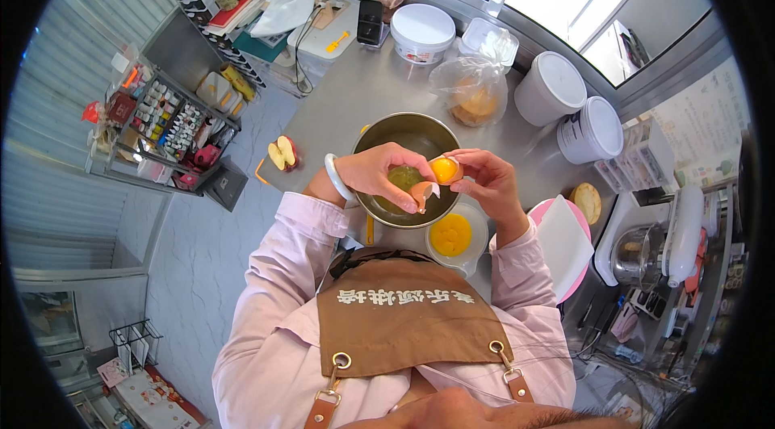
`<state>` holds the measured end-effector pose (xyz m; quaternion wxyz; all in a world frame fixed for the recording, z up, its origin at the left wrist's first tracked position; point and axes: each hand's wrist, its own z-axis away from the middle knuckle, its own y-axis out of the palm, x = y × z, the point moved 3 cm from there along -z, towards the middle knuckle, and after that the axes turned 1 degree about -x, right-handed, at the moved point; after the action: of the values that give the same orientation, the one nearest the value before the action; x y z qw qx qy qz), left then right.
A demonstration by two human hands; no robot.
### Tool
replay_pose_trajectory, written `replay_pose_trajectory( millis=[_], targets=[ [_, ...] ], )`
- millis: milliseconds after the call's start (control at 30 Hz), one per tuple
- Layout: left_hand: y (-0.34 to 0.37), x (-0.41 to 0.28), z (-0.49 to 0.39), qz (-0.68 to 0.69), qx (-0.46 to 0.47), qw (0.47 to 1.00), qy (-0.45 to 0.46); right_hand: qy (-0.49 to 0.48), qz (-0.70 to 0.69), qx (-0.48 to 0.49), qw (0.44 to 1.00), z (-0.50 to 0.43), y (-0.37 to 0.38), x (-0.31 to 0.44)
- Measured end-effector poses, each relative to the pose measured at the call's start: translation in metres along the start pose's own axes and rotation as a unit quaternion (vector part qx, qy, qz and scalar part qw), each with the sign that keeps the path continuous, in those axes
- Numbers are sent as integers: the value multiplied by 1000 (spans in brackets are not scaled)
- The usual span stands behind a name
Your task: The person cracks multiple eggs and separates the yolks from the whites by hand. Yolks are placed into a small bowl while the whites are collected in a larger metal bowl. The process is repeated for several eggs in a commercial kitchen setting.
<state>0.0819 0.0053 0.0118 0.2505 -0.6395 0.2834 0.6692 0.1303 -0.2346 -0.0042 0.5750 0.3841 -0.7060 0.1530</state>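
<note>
My left hand (387, 172) holds one half of a brown eggshell (422, 194) tilted over a steel mixing bowl (407, 123). In my right hand (487, 178) is the other shell half (455, 178), cupping a whole yolk (444, 169). The two halves are close together above the bowl. Clear egg white (402, 178) shows in the bowl, partly hidden by my left hand. Just in front of my apron, a clear plastic bowl (476, 254) contains several yolks (449, 235). It stands beside the steel bowl, below my right hand.
Cut apple (283, 153) lies at the steel table's (330, 99) left edge. Behind the bowl are a plastic bag with bread-like food (475, 102) and white lidded tubs (422, 29). To the right are a pink round board (584, 217) with white paper and a stand mixer (681, 235).
</note>
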Motion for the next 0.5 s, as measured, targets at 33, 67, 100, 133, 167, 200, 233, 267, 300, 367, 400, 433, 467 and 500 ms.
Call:
replay_pose_trajectory(
  millis=[33, 67, 100, 133, 167, 200, 233, 267, 300, 367, 400, 433, 467, 500],
  targets=[
    [-1, 1, 1, -4, -6, 1000, 7, -6, -3, 1, 1000, 0, 1, -1],
    [-2, 3, 1, -4, -9, 1000, 18, -8, -8, 0, 1000, 0, 2, -2],
    [-2, 6, 2, -6, -12, 1000, 27, -4, -13, -3, 1000, 0, 2, -2],
    [-3, 9, 3, -14, -16, 999, 27, -12, -16, -2, 1000, 0, 2, -2],
    [-3, 12, 4, -24, -20, 999, 25, -14, -20, -3, 1000, 0, 2, -2],
    [-3, 16, 5, -34, -25, 999, 24, -17, -29, -1, 999, 0, 3, -2],
    [-4, 23, 6, -110, -42, 993, -16, -14, -33, -4, 999, 1, 2, -2],
    [-5, 29, 8, -186, -57, 979, -55, -13, -42, -5, 999, 2, 2, -2],
    [-6, 36, 9, -262, -73, 958, -96, -10, -55, -6, 998, 3, 1, -1],
    [-6, 48, 11, -455, -105, 869, -164, -6, -51, -19, 999, 9, -1, 1],
    [-4, 53, 11, -535, -115, 818, -179, -3, -56, -27, 998, 14, -3, 3],
    [-2, 57, 11, -611, -120, 758, -195, -7, -43, -28, 999, 20, -5, 7],
    [0, 59, 12, -610, -138, 760, -178, -12, -35, -29, 999, 25, -8, 12],
    [2, 59, 13, -599, -159, 772, -138, -9, -26, -35, 999, 33, -11, 16]
  ],
)
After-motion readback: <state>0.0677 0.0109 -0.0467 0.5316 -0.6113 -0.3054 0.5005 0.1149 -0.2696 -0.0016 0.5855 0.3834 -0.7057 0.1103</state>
